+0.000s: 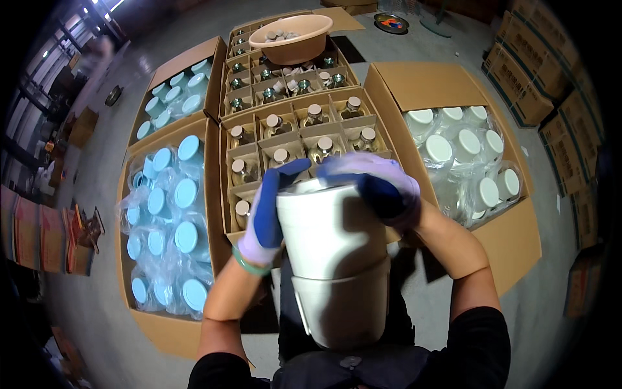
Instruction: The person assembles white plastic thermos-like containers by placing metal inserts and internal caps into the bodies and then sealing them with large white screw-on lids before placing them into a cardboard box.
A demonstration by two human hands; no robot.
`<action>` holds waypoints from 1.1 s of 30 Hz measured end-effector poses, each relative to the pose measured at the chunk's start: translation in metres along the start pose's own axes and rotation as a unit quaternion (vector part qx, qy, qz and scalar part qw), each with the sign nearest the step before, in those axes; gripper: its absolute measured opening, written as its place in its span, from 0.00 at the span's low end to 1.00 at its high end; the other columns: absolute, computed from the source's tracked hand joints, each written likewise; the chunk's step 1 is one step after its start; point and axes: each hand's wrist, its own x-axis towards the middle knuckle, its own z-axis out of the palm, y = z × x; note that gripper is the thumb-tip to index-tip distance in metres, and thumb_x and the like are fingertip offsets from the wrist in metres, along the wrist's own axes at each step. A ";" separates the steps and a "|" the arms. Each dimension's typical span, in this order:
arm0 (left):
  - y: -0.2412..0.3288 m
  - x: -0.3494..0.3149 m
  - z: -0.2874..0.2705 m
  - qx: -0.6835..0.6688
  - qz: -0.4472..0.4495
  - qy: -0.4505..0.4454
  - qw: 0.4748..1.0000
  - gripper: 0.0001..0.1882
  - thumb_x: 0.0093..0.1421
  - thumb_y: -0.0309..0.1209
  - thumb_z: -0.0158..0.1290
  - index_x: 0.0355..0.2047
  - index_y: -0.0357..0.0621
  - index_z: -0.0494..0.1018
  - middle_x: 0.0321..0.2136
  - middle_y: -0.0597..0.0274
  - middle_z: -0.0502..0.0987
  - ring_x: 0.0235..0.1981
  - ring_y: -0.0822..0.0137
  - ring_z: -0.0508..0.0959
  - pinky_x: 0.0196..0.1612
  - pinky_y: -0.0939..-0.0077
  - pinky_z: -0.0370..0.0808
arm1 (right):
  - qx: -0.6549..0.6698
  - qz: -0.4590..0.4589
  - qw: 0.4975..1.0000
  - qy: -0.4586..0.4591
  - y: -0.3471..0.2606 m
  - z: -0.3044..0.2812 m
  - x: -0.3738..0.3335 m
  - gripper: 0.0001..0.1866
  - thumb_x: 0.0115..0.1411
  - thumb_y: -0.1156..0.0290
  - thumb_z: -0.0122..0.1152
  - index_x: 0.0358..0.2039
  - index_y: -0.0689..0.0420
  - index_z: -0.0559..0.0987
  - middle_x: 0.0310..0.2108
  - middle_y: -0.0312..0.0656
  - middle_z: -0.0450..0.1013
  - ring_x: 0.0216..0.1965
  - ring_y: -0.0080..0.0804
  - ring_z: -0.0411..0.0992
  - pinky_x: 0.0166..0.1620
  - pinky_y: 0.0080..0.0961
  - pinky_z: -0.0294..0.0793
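A large white cylindrical container (337, 240), made of two stacked sections with the lower one wider at its rim, stands upright close to my body. My left hand (267, 211), in a lavender glove with a blue palm, is closed on its upper left side, fingers reaching over the rim. Gloved the same way, my right hand (389, 191) curls over the top right edge; its fingertips are smeared by motion. The hands and the angle hide most of the container's top. Just beyond is an open carton (405, 159) of clear glass bottles (324, 148) with pale caps, set in cardboard dividers.
Cartons of blue-lidded jars (186, 193) stand left, wrapped in clear plastic. A carton of pale-green-lidded jars (468, 144) stands right. A peach basin (315, 29) with small caps rests on the farther bottle carton. Stacked boxes (528, 61) line the right side.
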 end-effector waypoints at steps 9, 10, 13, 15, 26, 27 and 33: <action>-0.029 0.023 0.007 -0.015 -0.001 0.047 0.999 0.34 0.72 0.50 0.37 0.65 0.33 0.57 0.63 0.46 0.63 0.63 0.58 0.66 0.66 0.64 0.62 | 0.014 0.046 0.999 0.020 0.055 0.001 -0.010 0.18 0.64 0.65 0.56 0.52 0.57 0.77 0.50 0.47 0.77 0.49 0.40 0.76 0.55 0.34 0.73; -0.032 0.026 0.000 -0.155 -0.098 0.019 0.983 0.33 0.72 0.50 0.35 0.65 0.33 0.58 0.62 0.46 0.65 0.63 0.58 0.66 0.66 0.63 0.62 | -0.073 0.021 0.997 0.017 0.046 0.004 -0.006 0.15 0.64 0.67 0.56 0.50 0.56 0.80 0.49 0.47 0.77 0.49 0.39 0.76 0.55 0.34 0.72; -0.020 0.012 0.007 -0.283 -0.175 -0.002 0.943 0.30 0.73 0.49 0.32 0.58 0.34 0.67 0.57 0.48 0.72 0.61 0.57 0.69 0.65 0.62 0.63 | 0.100 0.064 0.992 0.050 0.037 0.009 -0.013 0.14 0.60 0.74 0.61 0.47 0.60 0.80 0.47 0.46 0.78 0.53 0.41 0.74 0.59 0.39 0.69; -0.008 -0.001 0.004 -0.036 -0.068 0.025 0.997 0.29 0.73 0.48 0.32 0.51 0.33 0.71 0.51 0.49 0.75 0.57 0.57 0.72 0.62 0.62 0.66 | 0.108 0.011 0.994 0.020 0.060 0.006 -0.013 0.13 0.62 0.72 0.59 0.46 0.60 0.80 0.46 0.47 0.78 0.54 0.42 0.73 0.60 0.40 0.68; 0.004 0.024 -0.064 0.054 0.104 0.199 0.973 0.36 0.72 0.55 0.27 0.70 0.43 0.52 0.68 0.54 0.58 0.69 0.57 0.57 0.71 0.57 0.46 | 0.218 0.328 0.880 0.267 0.081 -0.026 -0.018 0.36 0.69 0.56 0.48 0.70 0.60 0.52 0.71 0.49 0.50 0.72 0.37 0.49 0.70 0.34 0.50; -0.005 0.022 -0.091 0.021 0.071 0.235 0.969 0.35 0.72 0.55 0.28 0.70 0.43 0.52 0.69 0.56 0.57 0.69 0.58 0.56 0.71 0.58 0.46 | 0.233 0.348 0.861 0.288 0.068 -0.023 -0.006 0.35 0.70 0.56 0.45 0.71 0.60 0.51 0.72 0.49 0.48 0.72 0.37 0.48 0.71 0.34 0.48; 0.024 0.002 0.036 0.131 0.032 0.068 0.989 0.35 0.72 0.51 0.32 0.70 0.39 0.49 0.70 0.53 0.53 0.70 0.59 0.54 0.72 0.61 0.47 | 0.242 0.241 0.937 0.075 0.067 -0.002 -0.026 0.35 0.71 0.48 0.39 0.69 0.60 0.57 0.70 0.45 0.53 0.69 0.32 0.54 0.70 0.32 0.49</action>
